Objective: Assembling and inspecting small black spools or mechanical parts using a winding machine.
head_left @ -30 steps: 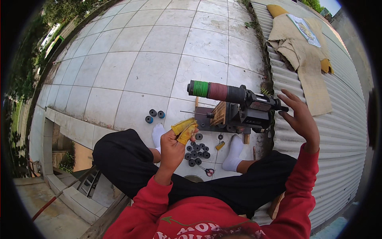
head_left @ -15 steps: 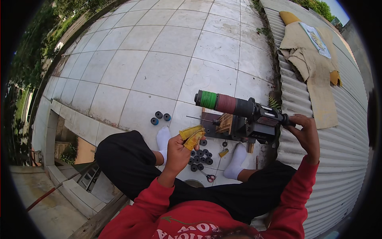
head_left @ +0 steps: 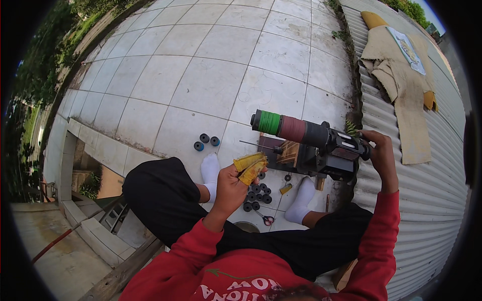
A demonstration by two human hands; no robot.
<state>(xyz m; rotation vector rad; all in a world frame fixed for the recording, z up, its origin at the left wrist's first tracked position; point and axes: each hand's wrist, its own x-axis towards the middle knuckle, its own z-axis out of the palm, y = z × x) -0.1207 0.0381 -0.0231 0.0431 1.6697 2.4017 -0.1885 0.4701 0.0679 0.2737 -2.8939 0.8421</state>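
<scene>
Grip [head_left: 375, 144] at right, curled around knob [head_left: 366, 150].

1. Yellow cloth-like wraps [head_left: 251, 168]: matt, rough, creased.
2. Black boxy machine [head_left: 337, 161]: smooth, hard, slightly glossy.
3. Bright green thread band [head_left: 269, 122]: finely ridged.
4. Small black cylindrical spools [head_left: 266, 199]: matt, plastic-looking.
5. Grey corrugated roof sheet [head_left: 427, 210]: metal-looking, dull.
6. Long beige cloth [head_left: 414, 131]: coarse, matt.
</scene>
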